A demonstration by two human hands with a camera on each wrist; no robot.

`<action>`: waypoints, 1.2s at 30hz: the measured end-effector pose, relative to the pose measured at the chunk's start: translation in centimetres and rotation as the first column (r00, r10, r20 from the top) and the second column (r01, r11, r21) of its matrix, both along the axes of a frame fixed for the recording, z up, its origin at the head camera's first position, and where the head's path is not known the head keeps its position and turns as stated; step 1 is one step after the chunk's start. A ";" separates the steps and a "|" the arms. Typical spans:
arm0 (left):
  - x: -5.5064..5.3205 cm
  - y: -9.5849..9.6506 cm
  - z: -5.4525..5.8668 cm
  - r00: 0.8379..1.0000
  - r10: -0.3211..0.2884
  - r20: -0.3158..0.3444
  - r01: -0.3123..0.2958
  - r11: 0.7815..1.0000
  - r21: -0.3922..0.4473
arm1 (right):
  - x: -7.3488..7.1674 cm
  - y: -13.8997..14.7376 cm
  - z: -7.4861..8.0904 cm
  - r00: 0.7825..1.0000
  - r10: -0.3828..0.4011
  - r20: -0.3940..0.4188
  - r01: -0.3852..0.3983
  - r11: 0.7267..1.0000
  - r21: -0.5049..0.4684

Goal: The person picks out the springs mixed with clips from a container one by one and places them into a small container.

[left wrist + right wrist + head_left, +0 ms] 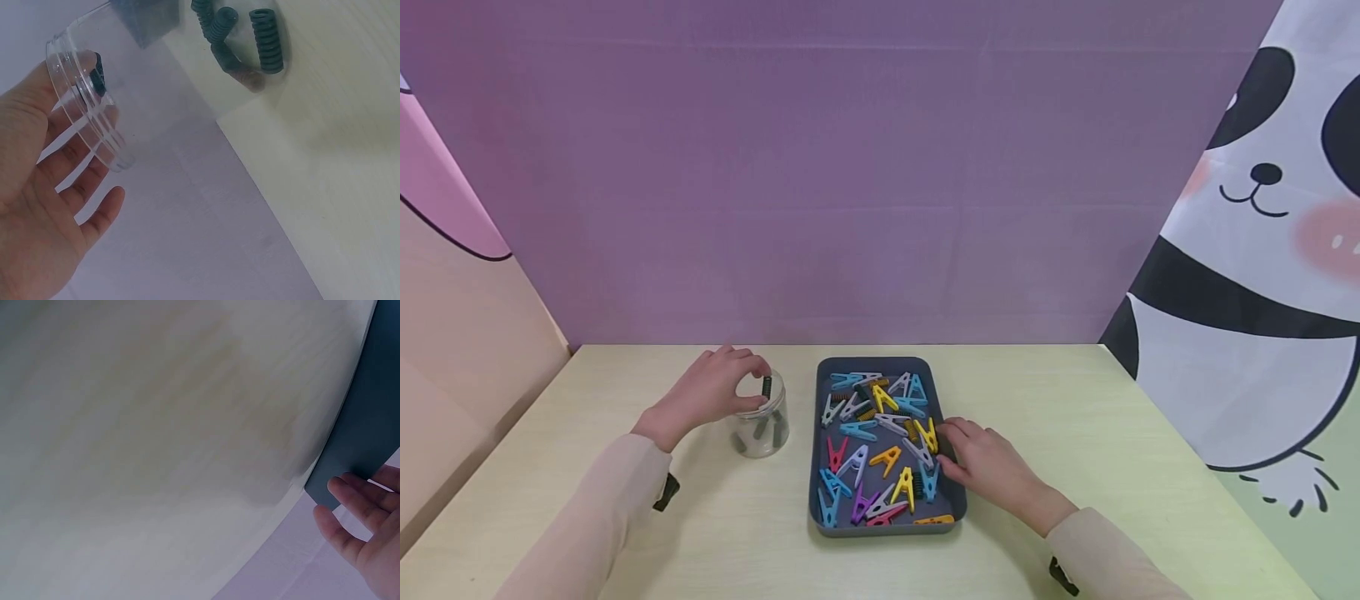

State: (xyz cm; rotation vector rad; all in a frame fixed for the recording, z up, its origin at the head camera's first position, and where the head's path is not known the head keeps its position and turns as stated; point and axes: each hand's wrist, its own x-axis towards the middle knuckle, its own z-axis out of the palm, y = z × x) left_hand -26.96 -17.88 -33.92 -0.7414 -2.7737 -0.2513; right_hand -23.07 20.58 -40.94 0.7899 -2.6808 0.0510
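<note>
Thumb and fingers of my left hand (718, 385) pinch a small dark green coil spring (767, 387) at the mouth of a clear jar (772, 432). Several similar springs (267, 40) lie at the jar's bottom in the left wrist view. My right hand (992, 468) is at the right rim of a dark grey tray (887, 531), thumb and forefinger reaching over it. Its other fingers (359, 503) lie loosely against the tray's outer wall in the right wrist view. Nothing is visibly held there. Colourful plastic clips (904, 487) and some springs (917, 485) are spread in the tray.
The jar and tray stand side by side on a pale wooden table (737, 533), the jar to the left. A purple cloth backdrop (850, 183) rises behind the table's far edge. A panda print (1262, 283) hangs at the right.
</note>
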 end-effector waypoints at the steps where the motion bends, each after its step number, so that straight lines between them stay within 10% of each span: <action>1: 0.0 0.0 0.0 1.000 0.001 0.002 -0.001 1.000 -0.001 | 0.0 0.0 0.0 1.000 0.000 0.002 0.000 1.000 -0.001; 36: 0.5 2.0 0.9 0.998 -0.030 -0.049 0.030 1.000 0.003 | 0.1 -0.1 0.2 1.000 -0.002 0.017 0.003 1.000 -0.008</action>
